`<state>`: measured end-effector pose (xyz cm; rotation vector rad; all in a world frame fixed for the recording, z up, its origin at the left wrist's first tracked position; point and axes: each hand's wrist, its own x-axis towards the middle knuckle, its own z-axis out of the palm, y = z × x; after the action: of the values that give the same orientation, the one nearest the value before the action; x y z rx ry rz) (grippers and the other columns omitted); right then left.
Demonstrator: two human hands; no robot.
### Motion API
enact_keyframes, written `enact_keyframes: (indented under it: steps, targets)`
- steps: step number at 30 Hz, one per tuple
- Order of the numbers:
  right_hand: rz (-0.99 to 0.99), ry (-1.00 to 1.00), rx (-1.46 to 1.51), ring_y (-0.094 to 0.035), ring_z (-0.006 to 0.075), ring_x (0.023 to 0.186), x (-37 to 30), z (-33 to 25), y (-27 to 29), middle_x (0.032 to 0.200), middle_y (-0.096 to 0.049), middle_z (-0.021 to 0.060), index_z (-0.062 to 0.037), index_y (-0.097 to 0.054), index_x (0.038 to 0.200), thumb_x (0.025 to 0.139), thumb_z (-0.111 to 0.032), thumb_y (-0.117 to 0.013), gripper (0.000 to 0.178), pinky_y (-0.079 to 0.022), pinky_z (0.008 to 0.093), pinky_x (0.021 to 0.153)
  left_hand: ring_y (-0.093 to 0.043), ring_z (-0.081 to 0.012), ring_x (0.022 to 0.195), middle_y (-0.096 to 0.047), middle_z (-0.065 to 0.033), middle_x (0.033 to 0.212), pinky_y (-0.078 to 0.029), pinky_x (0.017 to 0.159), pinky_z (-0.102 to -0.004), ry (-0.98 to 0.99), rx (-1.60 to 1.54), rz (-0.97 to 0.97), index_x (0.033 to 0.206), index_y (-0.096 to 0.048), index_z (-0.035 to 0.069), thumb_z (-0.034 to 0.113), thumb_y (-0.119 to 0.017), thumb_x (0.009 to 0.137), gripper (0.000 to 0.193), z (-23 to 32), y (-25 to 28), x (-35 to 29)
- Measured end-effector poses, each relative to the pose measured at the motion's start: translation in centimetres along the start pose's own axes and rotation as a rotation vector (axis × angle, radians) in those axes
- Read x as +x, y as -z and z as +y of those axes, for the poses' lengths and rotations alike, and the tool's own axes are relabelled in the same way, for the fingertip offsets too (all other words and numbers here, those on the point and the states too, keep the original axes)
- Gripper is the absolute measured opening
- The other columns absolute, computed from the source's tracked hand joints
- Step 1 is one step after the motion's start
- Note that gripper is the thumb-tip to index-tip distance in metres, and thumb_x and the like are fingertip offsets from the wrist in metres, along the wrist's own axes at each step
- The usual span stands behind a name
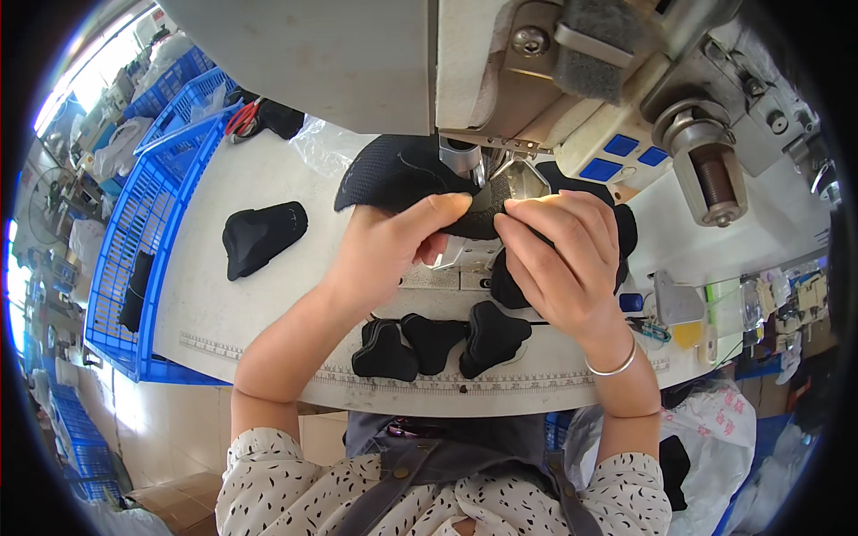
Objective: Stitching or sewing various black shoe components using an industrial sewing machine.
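Note:
A black padded fabric piece [389, 170] with a mesh-like surface lies under the needle area of a sewing machine [527, 107]. My left hand [384, 246] pinches its near edge between thumb and fingers, left of the presser foot [462, 159]. On the other side, my right hand [567, 259] has its thumb and fingertips closed on the same edge. Both sets of fingertips are close together, just in front of the foot. More black fabric [511, 281] shows beneath my right hand, partly hidden by it.
Several black shaped pieces [493, 339] lie along a ruler strip [429, 382] at the table's near edge. Another black piece [265, 238] rests farther left. A blue plastic basket [147, 295] borders the left side, near red-handled scissors [243, 121]. A thread-wound part [715, 183] protrudes at right.

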<state>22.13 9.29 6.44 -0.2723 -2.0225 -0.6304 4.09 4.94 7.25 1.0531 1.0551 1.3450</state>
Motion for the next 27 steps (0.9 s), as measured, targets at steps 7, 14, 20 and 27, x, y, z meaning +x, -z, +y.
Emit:
enact_keyframes:
  steps: [7, 14, 20, 27]
  targets:
    - [0.008, -0.018, -0.038, -0.055, 0.0178, 0.075, 0.0, -0.1, -0.4, 0.087, -0.059, 0.0048, -0.0031, -0.062, 0.083, 0.058, -0.005, -0.065, 0.025, -0.041, 0.0288, 0.063, -0.041, -0.0099, 0.053, -0.047, -0.0036, 0.06, -0.028, 0.045, -0.0218, -0.137, 0.109, -0.117, 0.085, -0.058, -0.007, 0.007, -0.05, 0.083, 0.016, -0.1, 0.9, 1.2]
    - [0.01, -0.035, -0.052, -0.054, 0.0193, 0.076, -0.1, 0.0, -0.4, 0.089, -0.059, 0.0048, -0.0028, -0.063, 0.086, 0.059, -0.005, -0.064, 0.027, -0.041, 0.0306, 0.063, -0.04, -0.0105, 0.053, -0.047, -0.0041, 0.059, -0.029, 0.048, -0.0229, -0.085, 0.09, -0.08, 0.087, -0.059, -0.006, 0.009, -0.05, 0.083, 0.018, 0.1, 0.4, 0.8]
    - [-0.03, -0.068, -0.047, -0.054, 0.0208, 0.08, 0.0, -0.1, -0.1, 0.091, -0.059, 0.006, -0.0017, -0.063, 0.089, 0.059, -0.005, -0.063, 0.029, -0.041, 0.0313, 0.064, -0.038, -0.011, 0.052, -0.045, -0.0024, 0.059, -0.028, 0.05, -0.0232, -0.063, 0.012, -0.055, 0.084, -0.059, -0.005, 0.011, -0.049, 0.083, 0.019, -0.2, 0.0, 0.8]
    - [-0.107, -0.157, 0.005, -0.054, 0.0233, 0.083, -0.1, -0.3, 0.5, 0.095, -0.06, 0.0067, -0.0025, -0.062, 0.092, 0.064, 0.002, -0.063, 0.028, -0.042, 0.0329, 0.073, -0.039, -0.0095, 0.054, -0.044, -0.0009, 0.061, -0.029, 0.051, -0.0218, -0.096, -0.01, -0.055, 0.085, -0.059, -0.003, 0.013, -0.049, 0.084, 0.019, -1.3, 0.3, 0.9]
